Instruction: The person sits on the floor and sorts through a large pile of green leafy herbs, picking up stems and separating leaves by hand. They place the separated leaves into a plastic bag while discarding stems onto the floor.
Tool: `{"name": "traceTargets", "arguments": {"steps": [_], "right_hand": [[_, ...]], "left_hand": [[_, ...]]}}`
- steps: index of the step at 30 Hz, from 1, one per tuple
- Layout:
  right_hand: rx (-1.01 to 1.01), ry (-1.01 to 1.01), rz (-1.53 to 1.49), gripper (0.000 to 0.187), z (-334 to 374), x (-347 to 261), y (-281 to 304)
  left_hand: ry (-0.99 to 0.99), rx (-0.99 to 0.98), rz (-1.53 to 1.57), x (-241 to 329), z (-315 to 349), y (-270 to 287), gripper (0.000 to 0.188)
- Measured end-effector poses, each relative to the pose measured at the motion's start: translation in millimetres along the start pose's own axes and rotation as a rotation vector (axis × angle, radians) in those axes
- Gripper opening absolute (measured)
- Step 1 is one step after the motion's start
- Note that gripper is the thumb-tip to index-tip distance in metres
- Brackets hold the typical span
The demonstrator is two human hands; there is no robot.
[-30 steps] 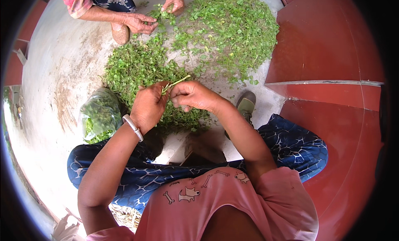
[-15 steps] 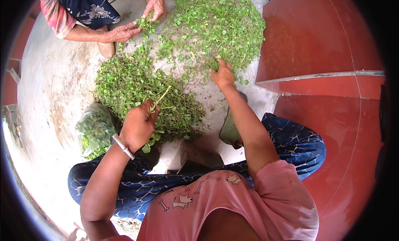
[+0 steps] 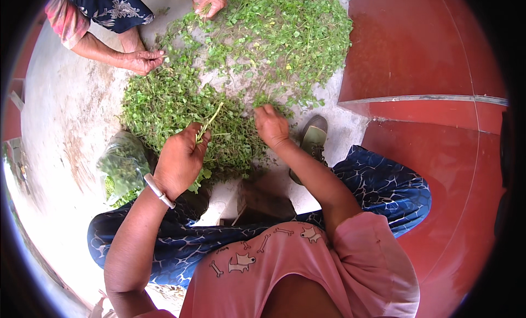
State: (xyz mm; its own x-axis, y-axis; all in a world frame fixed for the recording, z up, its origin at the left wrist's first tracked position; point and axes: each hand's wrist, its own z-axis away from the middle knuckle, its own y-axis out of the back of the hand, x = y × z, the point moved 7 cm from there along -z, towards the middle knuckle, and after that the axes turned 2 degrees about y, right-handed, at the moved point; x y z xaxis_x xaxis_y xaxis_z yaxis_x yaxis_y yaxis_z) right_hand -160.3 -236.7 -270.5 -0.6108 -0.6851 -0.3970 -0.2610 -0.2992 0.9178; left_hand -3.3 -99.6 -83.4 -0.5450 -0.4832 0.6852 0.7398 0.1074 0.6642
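My left hand [image 3: 179,158], with a white bracelet at the wrist, is closed on a few pale green stems [image 3: 211,120] of a leafy herb. The stems stick up past its thumb, and some leaves hang below the fist. Under and beyond it spreads a dark, tangled heap of the greens [image 3: 159,107]. My right hand [image 3: 270,126] is at the right edge of this heap, fingers curled together and pointing away. Green leaves show just past its fingertips; whether they are pinched or lie behind is hidden.
A brighter pile of greens [image 3: 296,35] covers the floor at the far right. Another person's hands [image 3: 143,61] work at the far left. A clear plastic bag of greens [image 3: 123,167] stands left of my left wrist. Red tiled steps [image 3: 405,49] rise at right.
My right hand has come back from the far pile, nearer and to the left. My left hand has barely shifted. The other person's hands have moved apart.
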Motion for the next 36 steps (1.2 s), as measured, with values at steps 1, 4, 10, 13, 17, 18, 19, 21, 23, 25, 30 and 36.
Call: {"name": "traceTargets", "arguments": {"steps": [1,4,10,13,17,18,19,21,23,25,30,36], "right_hand": [[-0.009,-0.080,0.023,0.022,-9.5,14.0,6.4],[0.079,-0.228,0.023,0.025,-22.5,48.2,32.6],[-0.031,-0.140,0.023,0.026,-3.7,35.7,2.3],[-0.059,0.031,-0.054,0.018,9.8,-6.5,-17.1],[-0.030,-0.032,-0.118,0.016,9.0,-11.1,-11.3],[-0.001,-0.038,-0.130,0.017,6.9,-6.6,-7.2],[0.010,-0.083,-0.113,0.016,6.1,2.7,-3.4],[0.033,-0.173,-0.079,0.016,6.6,29.2,5.5],[0.086,-0.200,-0.082,0.017,6.4,51.8,9.0],[0.100,-0.264,-0.059,0.019,5.2,59.0,12.0],[-0.022,-0.125,0.023,0.024,-7.8,46.9,-3.5],[-0.127,-0.160,-0.043,0.024,-1.7,24.0,0.0]], "left_hand": [[-0.006,0.012,0.011,-1.1,1.0,1.8,0.019],[0.004,0.003,0.000,-2.4,3.2,4.5,0.019],[0.002,0.000,-0.017,0.0,4.2,2.9,0.018],[-0.011,0.007,-0.008,-1.9,3.9,0.9,0.017],[0.018,0.023,0.018,-2.1,2.4,0.9,0.017],[0.023,0.040,0.033,-2.5,2.5,1.4,0.017],[0.035,0.033,0.030,-2.6,2.5,1.4,0.017],[0.060,0.019,0.025,-3.3,2.4,2.0,0.016],[-0.004,0.059,0.017,-2.1,3.9,3.7,0.016],[-0.022,0.059,0.004,-2.7,5.0,3.6,0.016],[0.010,-0.013,-0.058,3.7,3.4,1.2,0.018],[-0.009,-0.004,-0.050,-0.4,5.9,0.6,0.019]]}}
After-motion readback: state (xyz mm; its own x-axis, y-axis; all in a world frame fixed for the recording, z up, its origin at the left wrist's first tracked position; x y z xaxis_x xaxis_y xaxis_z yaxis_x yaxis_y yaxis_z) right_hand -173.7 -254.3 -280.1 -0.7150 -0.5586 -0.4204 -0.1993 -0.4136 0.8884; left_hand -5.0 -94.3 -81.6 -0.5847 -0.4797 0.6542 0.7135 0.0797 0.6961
